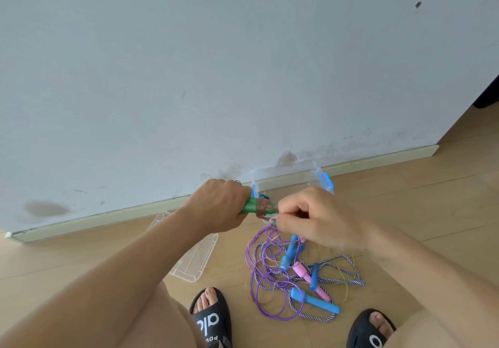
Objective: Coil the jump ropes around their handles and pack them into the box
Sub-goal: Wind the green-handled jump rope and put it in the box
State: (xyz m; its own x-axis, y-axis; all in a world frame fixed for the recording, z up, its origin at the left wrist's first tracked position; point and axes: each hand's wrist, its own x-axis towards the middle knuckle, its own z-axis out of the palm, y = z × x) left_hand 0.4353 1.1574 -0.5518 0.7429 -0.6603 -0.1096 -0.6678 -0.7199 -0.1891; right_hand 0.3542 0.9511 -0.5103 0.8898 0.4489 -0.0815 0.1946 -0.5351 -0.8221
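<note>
Left hand (220, 207) fingers curled round green plastic handle (249, 205), cord wound on it. Right hand (314, 219) fingers pinching thin purple rope (259, 250) trailing to floor tangle. Clear plastic box (322, 178) behind, against wall.

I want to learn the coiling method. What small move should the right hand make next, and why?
Probably another turn of the purple rope around the green handle. The left hand grips that handle, a few coils already sit on it, and the right hand pinches rope that trails to the floor.

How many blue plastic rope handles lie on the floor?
3: one upright near the right hand, one small in the middle, one nearest the feet. Rope may hide others.
</note>
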